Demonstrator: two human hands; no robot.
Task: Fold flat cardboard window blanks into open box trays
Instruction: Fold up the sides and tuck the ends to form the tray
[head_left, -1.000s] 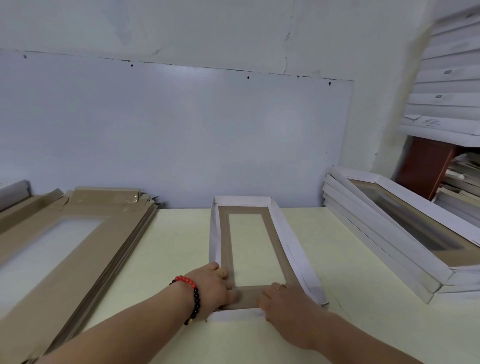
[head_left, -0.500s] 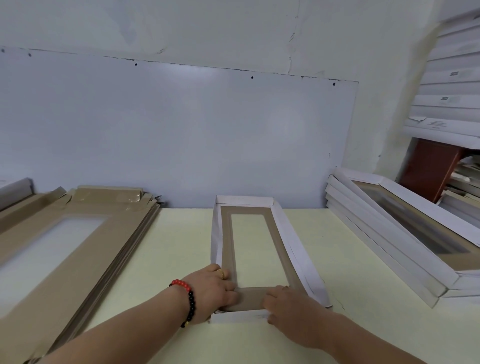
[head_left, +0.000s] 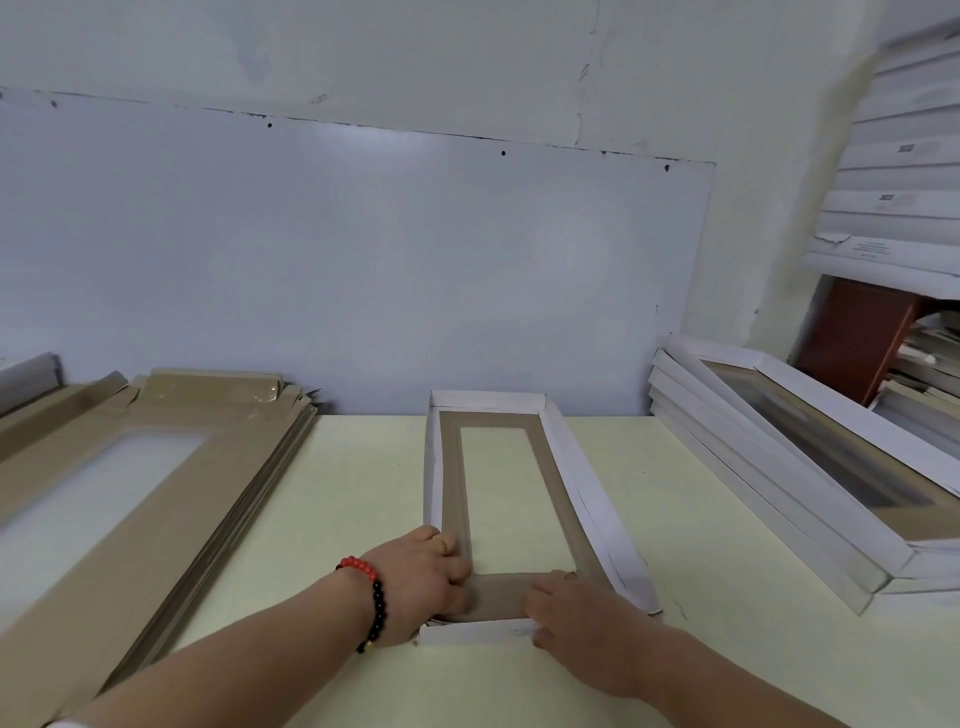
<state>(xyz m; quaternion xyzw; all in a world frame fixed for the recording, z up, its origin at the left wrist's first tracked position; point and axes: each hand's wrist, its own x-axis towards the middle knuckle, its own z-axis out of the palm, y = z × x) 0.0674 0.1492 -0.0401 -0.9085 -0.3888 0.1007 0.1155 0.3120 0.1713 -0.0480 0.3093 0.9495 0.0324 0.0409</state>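
- Box tray (head_left: 498, 483) lies lengthwise at table (head_left: 337, 519) centre, walls raised.
- Left hand (head_left: 421, 582), at 7 o'clock of the tray, grips its near-left corner.
- Right hand (head_left: 576, 618), at 5 o'clock, pinches the near end wall, thumb outside.

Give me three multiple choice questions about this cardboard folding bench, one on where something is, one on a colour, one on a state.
1. Where is the stack of flat blanks? A left of the tray B right of it C under it
2. The beaded bracelet on the left wrist is: A blue and white B red and black C all green
3. The tray between the hands has walls: A all flat B folded up C torn off

Answers: 1 A, brown stack lies at left; 2 B, red beads then black; 3 B, white walls stand around the window.
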